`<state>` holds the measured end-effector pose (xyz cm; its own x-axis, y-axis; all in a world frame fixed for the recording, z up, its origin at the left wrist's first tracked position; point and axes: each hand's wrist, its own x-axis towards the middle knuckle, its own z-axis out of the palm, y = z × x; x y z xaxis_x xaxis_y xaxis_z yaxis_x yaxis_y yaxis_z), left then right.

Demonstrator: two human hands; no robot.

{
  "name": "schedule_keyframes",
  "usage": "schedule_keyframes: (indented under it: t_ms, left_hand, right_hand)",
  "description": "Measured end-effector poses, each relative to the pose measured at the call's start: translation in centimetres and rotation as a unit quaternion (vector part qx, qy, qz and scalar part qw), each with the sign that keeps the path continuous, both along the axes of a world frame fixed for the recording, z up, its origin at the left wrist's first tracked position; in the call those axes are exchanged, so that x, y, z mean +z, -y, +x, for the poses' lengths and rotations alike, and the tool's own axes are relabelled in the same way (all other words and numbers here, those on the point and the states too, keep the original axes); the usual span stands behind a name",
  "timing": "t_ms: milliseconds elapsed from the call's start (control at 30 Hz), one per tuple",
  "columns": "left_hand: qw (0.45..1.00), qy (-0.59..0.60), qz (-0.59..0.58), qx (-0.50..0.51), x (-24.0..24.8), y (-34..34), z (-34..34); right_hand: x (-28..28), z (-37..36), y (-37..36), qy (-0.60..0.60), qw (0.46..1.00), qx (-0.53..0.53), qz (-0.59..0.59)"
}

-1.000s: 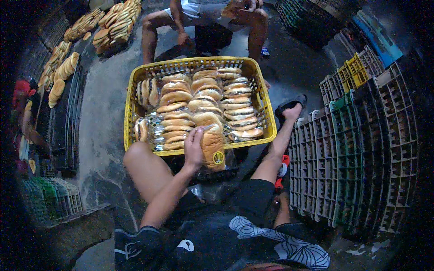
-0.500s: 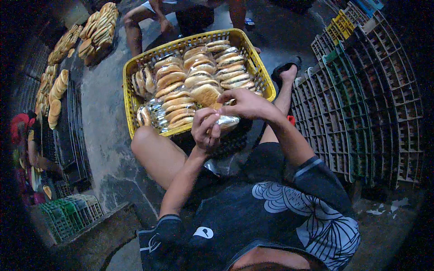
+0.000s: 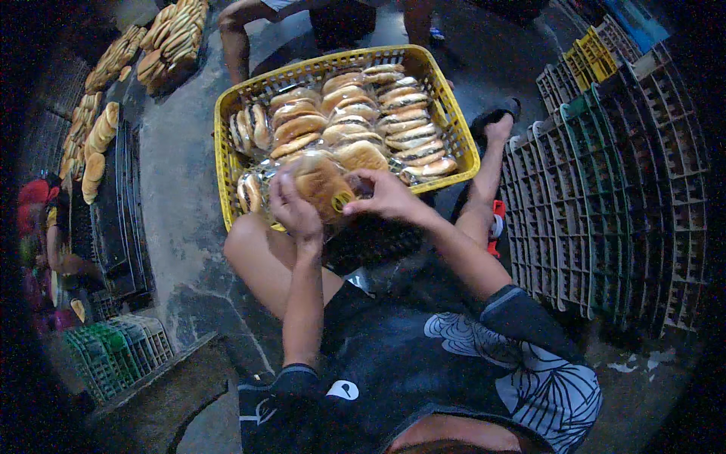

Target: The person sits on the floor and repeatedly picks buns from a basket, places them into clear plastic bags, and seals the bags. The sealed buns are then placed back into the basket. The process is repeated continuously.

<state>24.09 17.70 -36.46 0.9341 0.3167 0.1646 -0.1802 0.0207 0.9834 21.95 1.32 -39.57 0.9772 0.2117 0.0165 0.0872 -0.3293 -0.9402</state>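
Between my hands, above the near side of a yellow basket (image 3: 348, 60), is a flat brown bread bun (image 3: 316, 178) in clear plastic with a round yellow sticker (image 3: 342, 201) on it. My left hand (image 3: 299, 215) grips its left side, the fingers slightly blurred. At the right edge, my right hand (image 3: 389, 198) pinches the bun, its thumb beside the sticker. Rows of other bagged buns (image 3: 408, 121) with dark filling fill the basket. Just beyond my right hand lies a paler bagged bun (image 3: 361, 156).
Stacked plastic crates (image 3: 575, 204) rise on my right. Unwrapped loaves (image 3: 174, 34) and dark trays (image 3: 117, 219) are at the left, where a person in red (image 3: 34, 208) is. Green and white crates (image 3: 121, 352) stand at lower left. Another person's legs (image 3: 236, 45) are behind the basket.
A bagged bun with a yellow sticker is now face up between my hands, which were pinching plastic close together. My hands have moved apart, the left one leftward and upward.
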Motion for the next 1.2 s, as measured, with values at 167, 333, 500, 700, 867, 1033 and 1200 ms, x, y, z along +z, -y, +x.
schedule_keyframes:
  t_ms: [167, 333, 500, 700, 867, 1033, 1200]
  left_hand:
    - [0.983, 0.086, -0.067, 0.147, -0.3, -1.7, 2.6]
    - [0.97, 0.182, 0.065, 0.148, -2.1, -0.2, 2.9]
    - [0.937, 0.278, 0.194, 0.083, -2.9, 3.4, 3.0]
    - [0.631, -0.081, 0.58, -0.509, -10.3, 9.5, 5.4]
    - [0.833, -0.05, 0.358, -0.419, -9.8, 10.4, 3.4]
    - [0.929, 0.068, 0.055, -0.359, 2.2, 9.7, -5.5]
    - [0.922, -0.101, -0.192, -0.321, 4.1, 6.7, -6.5]
  right_hand:
    - [-6.3, 7.0, 3.6, 0.188, 0.899, -0.181, -0.351]
    - [-9.3, 8.4, 3.7, -0.061, 0.919, -0.061, -0.385]
    - [-3.6, 6.6, 9.5, -0.042, 0.947, -0.265, -0.176]
    - [7.9, -0.3, 13.2, 0.114, 0.921, -0.348, 0.13]
    - [4.8, -4.2, 16.1, 0.084, 0.92, -0.339, 0.177]
    - [6.2, -6.5, 10.6, 0.071, 0.972, -0.186, 0.121]
    - [4.5, -8.7, 6.6, 0.061, 0.959, -0.275, 0.019]
